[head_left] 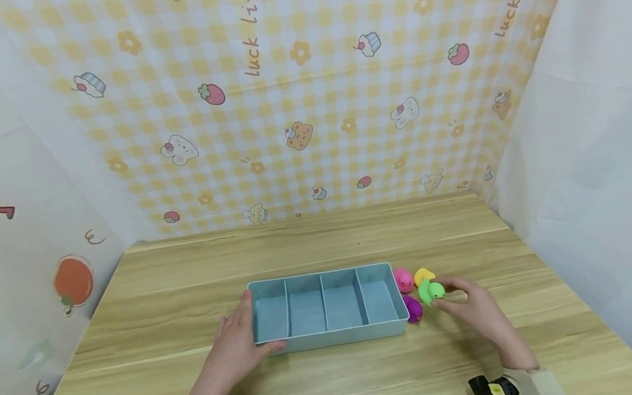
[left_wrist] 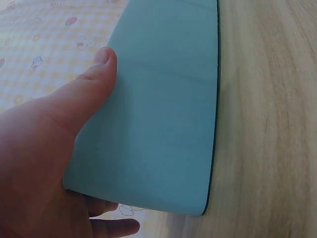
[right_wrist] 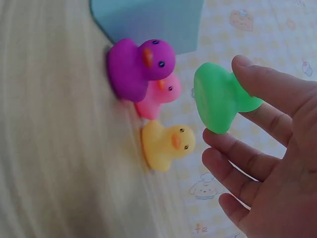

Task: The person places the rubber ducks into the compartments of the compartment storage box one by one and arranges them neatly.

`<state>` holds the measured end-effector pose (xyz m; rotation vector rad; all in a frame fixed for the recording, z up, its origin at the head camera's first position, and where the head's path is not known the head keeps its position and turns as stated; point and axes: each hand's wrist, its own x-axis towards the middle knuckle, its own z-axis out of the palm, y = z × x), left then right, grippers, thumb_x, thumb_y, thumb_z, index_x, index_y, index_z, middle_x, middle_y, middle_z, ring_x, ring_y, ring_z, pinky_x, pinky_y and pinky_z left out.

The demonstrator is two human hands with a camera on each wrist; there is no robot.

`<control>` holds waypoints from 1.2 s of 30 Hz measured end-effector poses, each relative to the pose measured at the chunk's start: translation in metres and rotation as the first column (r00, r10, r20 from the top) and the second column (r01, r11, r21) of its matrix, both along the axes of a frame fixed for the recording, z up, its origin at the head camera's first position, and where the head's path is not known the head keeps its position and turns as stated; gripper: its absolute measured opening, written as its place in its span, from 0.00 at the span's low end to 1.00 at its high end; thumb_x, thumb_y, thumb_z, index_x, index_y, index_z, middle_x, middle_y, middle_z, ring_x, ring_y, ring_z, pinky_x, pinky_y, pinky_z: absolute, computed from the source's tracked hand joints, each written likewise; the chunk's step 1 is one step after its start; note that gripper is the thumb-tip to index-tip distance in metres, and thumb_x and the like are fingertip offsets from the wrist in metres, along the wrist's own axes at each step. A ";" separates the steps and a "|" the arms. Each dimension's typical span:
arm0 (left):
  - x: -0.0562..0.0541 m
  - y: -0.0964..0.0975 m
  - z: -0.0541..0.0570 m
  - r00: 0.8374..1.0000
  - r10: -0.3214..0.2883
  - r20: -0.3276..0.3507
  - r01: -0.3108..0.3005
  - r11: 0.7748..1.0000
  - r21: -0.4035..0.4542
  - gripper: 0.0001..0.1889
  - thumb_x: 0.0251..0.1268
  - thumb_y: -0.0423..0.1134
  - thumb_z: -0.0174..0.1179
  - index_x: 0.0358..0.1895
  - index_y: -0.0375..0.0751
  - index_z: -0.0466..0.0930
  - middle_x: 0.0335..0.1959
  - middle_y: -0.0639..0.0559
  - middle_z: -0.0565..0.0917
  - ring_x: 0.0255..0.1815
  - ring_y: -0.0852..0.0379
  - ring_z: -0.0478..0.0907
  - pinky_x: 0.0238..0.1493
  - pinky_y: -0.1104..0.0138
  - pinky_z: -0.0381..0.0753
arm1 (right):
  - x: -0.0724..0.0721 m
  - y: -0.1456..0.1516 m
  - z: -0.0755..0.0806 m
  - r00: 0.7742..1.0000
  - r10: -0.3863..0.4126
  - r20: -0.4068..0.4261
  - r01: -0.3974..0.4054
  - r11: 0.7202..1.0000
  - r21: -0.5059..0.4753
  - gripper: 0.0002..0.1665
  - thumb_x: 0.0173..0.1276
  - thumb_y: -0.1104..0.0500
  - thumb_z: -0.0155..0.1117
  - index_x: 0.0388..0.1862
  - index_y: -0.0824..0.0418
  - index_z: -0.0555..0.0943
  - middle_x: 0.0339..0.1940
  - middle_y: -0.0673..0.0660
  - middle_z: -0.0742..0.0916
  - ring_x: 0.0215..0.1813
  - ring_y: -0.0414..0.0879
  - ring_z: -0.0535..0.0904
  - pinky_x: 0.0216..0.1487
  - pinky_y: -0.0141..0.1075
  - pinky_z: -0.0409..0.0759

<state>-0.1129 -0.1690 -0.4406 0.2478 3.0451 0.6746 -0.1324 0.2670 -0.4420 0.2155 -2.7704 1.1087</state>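
Note:
A blue-grey divided box with a row of open compartments sits on the table. My left hand holds its left front corner; in the left wrist view the thumb lies against the box's front wall. Off the box's right end, my right hand pinches a green rubber duck between thumb and fingers. The right wrist view shows this green duck raised off the table. Close by stand a purple duck, a pink duck and a yellow duck.
The wood-grain table runs back to a yellow checked cloth hanging behind it. White sheets hang at the left and right sides. The purple and pink ducks stand right beside the box's right end.

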 end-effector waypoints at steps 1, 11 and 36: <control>0.000 0.000 0.000 1.000 0.001 0.002 -0.001 1.000 0.001 0.67 0.43 0.73 0.61 0.74 0.27 0.40 0.73 0.31 0.56 0.71 0.33 0.59 0.69 0.36 0.49 | -0.001 -0.001 0.001 1.000 0.001 -0.004 -0.001 1.000 -0.005 0.24 0.55 0.57 0.74 0.51 0.63 0.81 0.44 0.58 0.85 0.48 0.53 0.77 0.53 0.57 0.73; 0.002 -0.003 0.000 1.000 -0.002 0.005 0.002 1.000 0.021 0.66 0.43 0.72 0.62 0.74 0.27 0.40 0.73 0.31 0.55 0.71 0.33 0.59 0.70 0.37 0.50 | -0.008 -0.022 0.017 0.996 0.037 -0.083 -0.041 0.998 -0.043 0.22 0.54 0.59 0.75 0.49 0.62 0.83 0.40 0.53 0.84 0.44 0.44 0.76 0.50 0.49 0.74; 0.002 -0.002 0.002 1.000 -0.009 0.016 0.008 0.996 0.084 0.66 0.44 0.68 0.66 0.74 0.27 0.40 0.73 0.30 0.54 0.72 0.35 0.58 0.69 0.39 0.56 | -0.024 -0.089 0.032 0.978 0.209 -0.004 -0.209 0.973 -0.101 0.20 0.54 0.56 0.75 0.47 0.58 0.83 0.43 0.53 0.85 0.46 0.51 0.78 0.48 0.47 0.77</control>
